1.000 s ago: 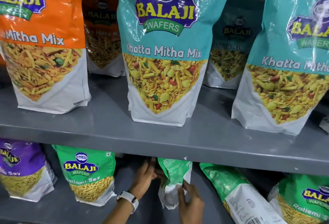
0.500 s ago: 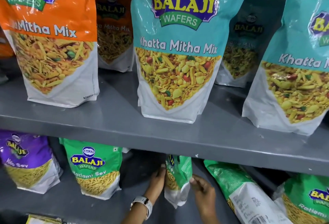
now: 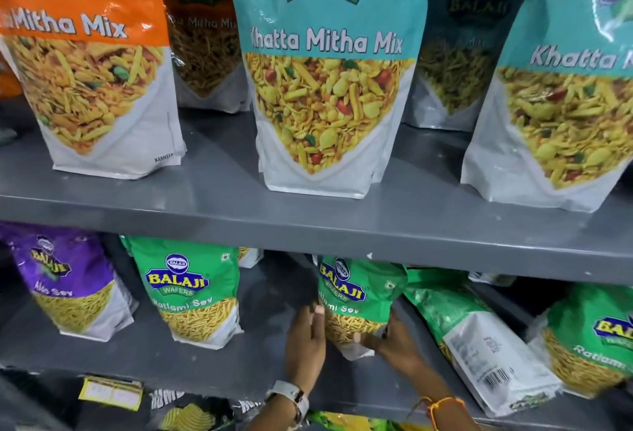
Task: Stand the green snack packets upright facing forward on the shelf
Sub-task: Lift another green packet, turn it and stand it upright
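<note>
Gripping a green Ratlami Sev packet [image 3: 356, 297] from both sides, the person works at the lower shelf [image 3: 219, 365] in the head view. The left hand [image 3: 306, 341] presses its palm and thumb against the packet's left edge, a pale watch [image 3: 289, 396] on its wrist. The right hand [image 3: 394, 341] is wrapped around the packet's lower right corner, thumb across the white base, with orange thread bands [image 3: 442, 408] at the wrist. That packet stands almost upright with its printed front turned toward the camera, top just under the lip of the upper shelf [image 3: 308, 225], base down on the lower shelf.

Left of it, well apart, a second green packet [image 3: 191, 293] stands upright facing forward, and further left a purple Alu Sev packet [image 3: 72, 283] stands beside that. Just right of the held packet, a third green packet [image 3: 479, 338] lies tipped over on its back with the white label and barcode side up, its top touching or very near the held one. At the far right edge a fourth green packet [image 3: 592, 338] leans, front showing, partly cut off by the frame.

On the upper shelf stand an orange Mitha Mix bag [image 3: 92, 64], a teal Khatta Mitha Mix bag [image 3: 325, 71] in the middle and another teal bag [image 3: 561, 88] at right, with darker bags in shadow behind them. Below the lower shelf, a yellow tag [image 3: 109, 393] and more packets are only partly visible
</note>
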`<state>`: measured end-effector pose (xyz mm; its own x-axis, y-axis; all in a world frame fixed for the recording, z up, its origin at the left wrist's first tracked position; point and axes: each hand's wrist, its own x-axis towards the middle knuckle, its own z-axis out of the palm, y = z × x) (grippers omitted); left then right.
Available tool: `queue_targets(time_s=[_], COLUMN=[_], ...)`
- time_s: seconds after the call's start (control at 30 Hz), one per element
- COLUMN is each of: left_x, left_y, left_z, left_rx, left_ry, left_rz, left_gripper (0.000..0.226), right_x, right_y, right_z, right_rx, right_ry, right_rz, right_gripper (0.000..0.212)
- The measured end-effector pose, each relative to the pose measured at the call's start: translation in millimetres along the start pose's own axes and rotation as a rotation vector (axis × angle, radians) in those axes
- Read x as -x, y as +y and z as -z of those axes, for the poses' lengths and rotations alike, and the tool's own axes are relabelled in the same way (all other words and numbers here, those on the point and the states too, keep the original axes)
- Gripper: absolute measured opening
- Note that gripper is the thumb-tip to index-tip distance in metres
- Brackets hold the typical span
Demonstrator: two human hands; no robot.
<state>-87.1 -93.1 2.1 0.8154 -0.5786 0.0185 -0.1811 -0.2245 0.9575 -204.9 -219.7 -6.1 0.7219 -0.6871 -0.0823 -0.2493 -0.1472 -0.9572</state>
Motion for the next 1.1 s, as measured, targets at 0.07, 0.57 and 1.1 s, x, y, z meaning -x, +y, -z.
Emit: queue_targets(time_s=[0.07,0.57,1.1], left_x=[-16.2,-29.2,-19.5], left_y=[-5.5,-2.7,-5.3], left_z=[11.5,26.9,33.5], left_rx=[-0.024,0.152,0.094], left_ry=[-0.039,-0.199,-0.155], left_rz=[-0.026,-0.011,-0.067], left_gripper=[0.094,0.043,0.050], right_x=[-3.8,-18.0,13.0], right_y=[-1.9,-9.9,-16.1], right_z=[6.3,20.7,50.0], right_rx=[0.021,-0.069,0.454], right_ry=[-0.008,-0.179,0.212], right_rz=[-0.005,-0.065,-0.089], right_gripper=[0.077,0.076,0.064])
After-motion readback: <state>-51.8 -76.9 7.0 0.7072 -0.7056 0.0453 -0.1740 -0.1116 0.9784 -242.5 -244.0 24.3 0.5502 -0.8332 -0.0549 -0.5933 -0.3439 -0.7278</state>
